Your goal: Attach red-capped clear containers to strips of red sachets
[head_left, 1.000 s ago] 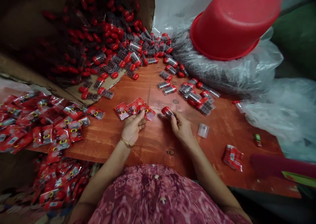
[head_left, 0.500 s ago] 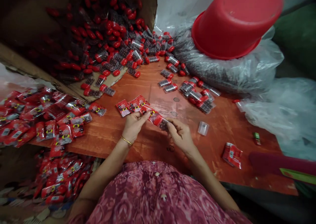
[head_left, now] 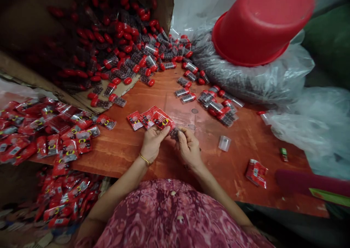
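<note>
Hands: two at work, close together over the tabletop (head_left: 153,95), and both are pinching!
Left hand (head_left: 153,144): thumb on top, gripping a fan of red packets (head_left: 164,121); at least three show, overlapping, reaching out to its left.
Right hand (head_left: 188,148): thumb and fingers curled round one dark-beaded tube (head_left: 174,133), and here it is, right at the front packet's near edge, between the hands; how far in, I cannot tell.
Bracelet: one gold-coloured band (head_left: 144,159), left wrist.
Box: one cardboard box (head_left: 32,73), tipped open towards the table, red-capped tubes (head_left: 123,67) pouring across its mouth, too many to count; four lie on the near part of its flap.
Centre table: two tubes (head_left: 185,95) side by side, with a heaped cluster (head_left: 218,107) to their right, overlapping too much for a count.
Left side: filled packets (head_left: 65,146) in a big heap, more below the table edge, beyond counting.
Right side: one clear plastic piece (head_left: 224,143), one crumpled red packet (head_left: 256,173), one small green-and-red item (head_left: 283,154).
Back right: one upturned red tub (head_left: 262,29), sitting on a bulging clear bag (head_left: 254,84).
</note>
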### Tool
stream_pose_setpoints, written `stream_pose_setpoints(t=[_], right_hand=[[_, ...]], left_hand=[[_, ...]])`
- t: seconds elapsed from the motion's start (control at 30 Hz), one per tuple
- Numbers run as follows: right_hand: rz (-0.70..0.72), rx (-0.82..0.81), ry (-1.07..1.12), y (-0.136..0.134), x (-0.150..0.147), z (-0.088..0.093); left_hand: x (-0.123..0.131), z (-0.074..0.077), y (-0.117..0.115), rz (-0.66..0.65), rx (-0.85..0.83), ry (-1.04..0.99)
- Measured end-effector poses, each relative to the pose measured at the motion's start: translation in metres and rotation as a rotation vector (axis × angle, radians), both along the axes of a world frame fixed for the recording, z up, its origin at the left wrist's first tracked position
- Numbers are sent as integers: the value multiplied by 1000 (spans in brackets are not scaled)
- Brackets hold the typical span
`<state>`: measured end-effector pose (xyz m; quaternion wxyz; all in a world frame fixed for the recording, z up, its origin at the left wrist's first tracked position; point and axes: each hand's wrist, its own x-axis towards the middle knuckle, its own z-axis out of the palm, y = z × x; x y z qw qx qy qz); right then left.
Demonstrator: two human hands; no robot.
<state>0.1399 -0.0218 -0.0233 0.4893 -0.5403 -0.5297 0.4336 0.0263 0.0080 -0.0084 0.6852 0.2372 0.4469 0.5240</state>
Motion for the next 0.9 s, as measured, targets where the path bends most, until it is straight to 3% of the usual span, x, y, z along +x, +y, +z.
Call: stream_pose_setpoints(t=[0.17,0.27,0.37,0.47,0.53,0.67,0.73,0.83,0.9], right_hand=[[21,-8,44,-2,-12,-2],[-4,-115,249,1,-18,-4],[57,-207,451,6,-17,-4],[109,-230,451,9,-11,-4],[90,-202,368,9,-10,-5],[16,-143,185,15,-12,-13],[-17,-54,-54,25,-5,-16],[-198,113,-608,49,29,-18],[-433,114,-901,68,63,-20]], left_hand=[[2,-2,1,34,40,55],[3,-6,0,-35,52,78],[0,-7,1,-117,33,49],[-2,-4,4,-50,18,-6],[0,-4,4,-3,-3,-40],[7,-3,2,-46,-48,-82],[1,-3,1,-34,-76,-80],[-33,-7,4,99,-112,-74],[-68,-11,7,324,-53,-76]])
